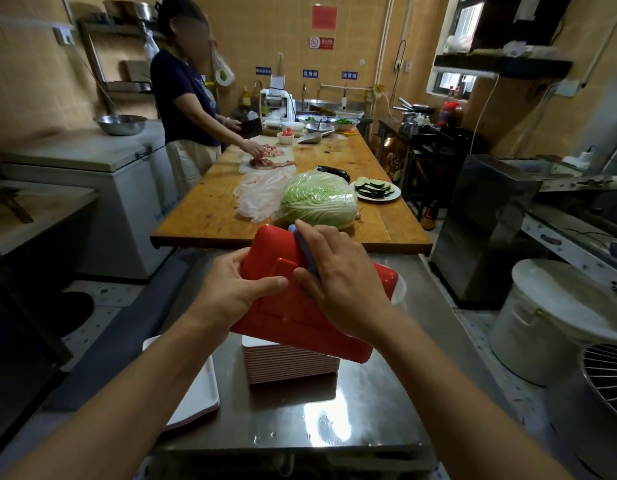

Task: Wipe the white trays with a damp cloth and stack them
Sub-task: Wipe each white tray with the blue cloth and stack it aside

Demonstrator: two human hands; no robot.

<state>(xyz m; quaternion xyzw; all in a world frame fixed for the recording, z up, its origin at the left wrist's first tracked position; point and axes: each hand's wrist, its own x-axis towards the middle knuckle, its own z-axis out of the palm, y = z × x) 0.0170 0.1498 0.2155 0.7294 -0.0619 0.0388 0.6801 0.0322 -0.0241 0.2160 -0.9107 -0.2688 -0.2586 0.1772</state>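
Head view, looking down over both forearms at a steel counter (369,403); wiping step judged under way. Left hand (237,289) gripping the near-left edge of a red tray (289,317), thumb laid across its upper face, fingers curled under; tray held tilted, far end raised, near end dipping toward the counter. Right hand (338,282) pressing a blue cloth (308,254) onto that face, just right of the left thumb, fingers curled over the cloth; only a strip of cloth showing between thumb and fingers. Directly beneath the held tray, a stack of trays (289,365) on the counter; lower left of the grip, a white tray (199,393) lying flat, partly hidden by the left forearm. Next move likely calls for sweeping the cloth across the remaining red surface, then lowering the tray squarely onto a pile. Beyond the hands, a wooden table (210,216) with a napa cabbage (320,202).
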